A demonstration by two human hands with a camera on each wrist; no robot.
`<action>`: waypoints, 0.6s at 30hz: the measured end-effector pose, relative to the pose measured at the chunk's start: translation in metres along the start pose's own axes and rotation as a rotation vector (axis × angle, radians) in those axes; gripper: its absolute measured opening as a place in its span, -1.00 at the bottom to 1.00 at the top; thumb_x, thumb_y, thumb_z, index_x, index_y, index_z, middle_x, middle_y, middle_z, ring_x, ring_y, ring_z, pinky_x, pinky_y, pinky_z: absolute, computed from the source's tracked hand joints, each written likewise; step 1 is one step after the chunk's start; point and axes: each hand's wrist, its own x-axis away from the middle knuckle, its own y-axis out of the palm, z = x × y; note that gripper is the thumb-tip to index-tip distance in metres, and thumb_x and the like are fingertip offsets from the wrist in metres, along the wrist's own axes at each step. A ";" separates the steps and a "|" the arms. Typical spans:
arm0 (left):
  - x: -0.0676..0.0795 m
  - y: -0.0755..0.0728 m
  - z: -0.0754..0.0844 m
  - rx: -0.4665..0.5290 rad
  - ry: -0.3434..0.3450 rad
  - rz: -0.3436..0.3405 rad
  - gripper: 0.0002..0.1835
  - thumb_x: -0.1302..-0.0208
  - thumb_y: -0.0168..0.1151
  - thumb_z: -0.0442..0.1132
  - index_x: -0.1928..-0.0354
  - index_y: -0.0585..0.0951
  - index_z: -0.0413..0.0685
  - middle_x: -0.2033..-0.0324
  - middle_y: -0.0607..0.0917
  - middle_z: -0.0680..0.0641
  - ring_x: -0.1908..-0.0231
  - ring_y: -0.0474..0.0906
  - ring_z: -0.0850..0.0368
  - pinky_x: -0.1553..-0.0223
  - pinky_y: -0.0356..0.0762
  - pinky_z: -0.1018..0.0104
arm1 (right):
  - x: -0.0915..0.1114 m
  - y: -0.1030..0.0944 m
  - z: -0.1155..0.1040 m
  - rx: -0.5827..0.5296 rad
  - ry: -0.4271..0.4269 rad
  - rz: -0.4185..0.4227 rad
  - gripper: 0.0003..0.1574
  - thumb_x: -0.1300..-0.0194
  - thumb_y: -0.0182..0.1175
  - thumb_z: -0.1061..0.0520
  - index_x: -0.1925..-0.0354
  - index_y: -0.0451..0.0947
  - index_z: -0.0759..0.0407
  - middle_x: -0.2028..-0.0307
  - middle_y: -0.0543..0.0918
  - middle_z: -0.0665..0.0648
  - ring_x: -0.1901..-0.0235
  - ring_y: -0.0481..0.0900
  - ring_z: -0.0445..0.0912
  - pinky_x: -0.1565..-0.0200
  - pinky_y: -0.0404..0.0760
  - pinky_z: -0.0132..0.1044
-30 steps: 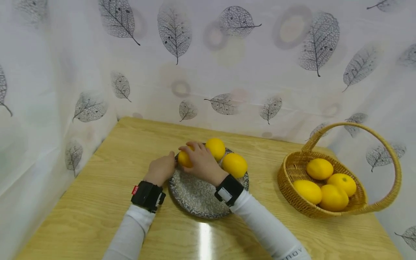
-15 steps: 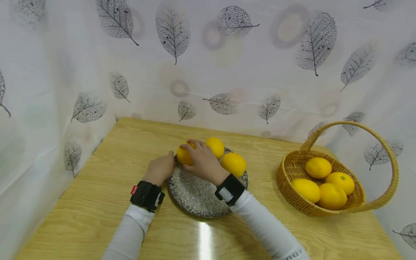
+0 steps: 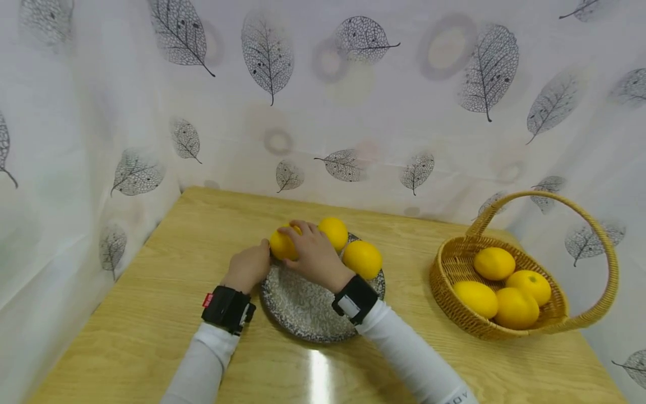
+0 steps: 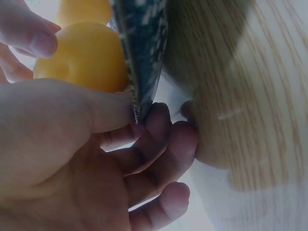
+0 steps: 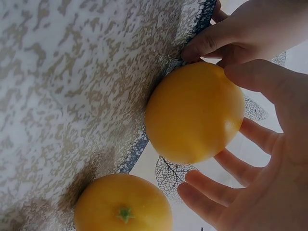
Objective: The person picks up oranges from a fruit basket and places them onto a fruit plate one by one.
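My left hand [image 3: 248, 266] pinches the left rim of a speckled grey plate [image 3: 308, 308], thumb above and fingers below, as the left wrist view shows. On that plate, by the far left rim, is a yellow-orange orange [image 5: 195, 113]. My right hand [image 3: 317, 255] holds this orange, its thumb on one side and fingers round the other; from the head view the hand partly covers it. Two more oranges sit along the plate's far right side: one at the back [image 3: 333, 233] and one to the right [image 3: 363, 260].
A wicker basket [image 3: 449, 306] with a tall arched handle stands at the right of the wooden table [image 3: 136, 336], several more oranges [image 3: 494, 264] inside it. A leaf-patterned curtain [image 3: 313, 118] hangs behind and along both sides.
The orange under my right hand has shifted slightly left towards the rim, and more of it shows. My left hand keeps its place on the plate.
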 end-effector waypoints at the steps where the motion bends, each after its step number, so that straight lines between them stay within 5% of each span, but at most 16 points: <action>1: 0.001 0.000 0.000 0.000 0.003 0.002 -0.52 -0.57 -0.10 -0.30 -0.41 0.31 -0.43 -0.09 0.67 -0.41 -0.03 0.68 -0.30 0.01 0.64 -0.19 | 0.000 0.000 0.000 -0.001 0.002 0.000 -0.20 -0.35 0.34 -0.11 -0.45 0.34 -0.01 -0.43 0.38 0.22 -0.40 0.39 0.19 -0.34 0.48 0.09; 18: 0.001 0.001 -0.001 0.005 0.003 -0.004 -0.54 -0.56 -0.10 -0.30 -0.37 0.33 -0.43 -0.05 0.68 -0.40 0.00 0.68 -0.31 0.05 0.64 -0.19 | 0.006 -0.001 -0.001 -0.012 0.014 0.034 -0.21 -0.31 0.39 -0.05 -0.41 0.36 0.02 -0.41 0.41 0.24 -0.39 0.41 0.18 -0.31 0.50 0.10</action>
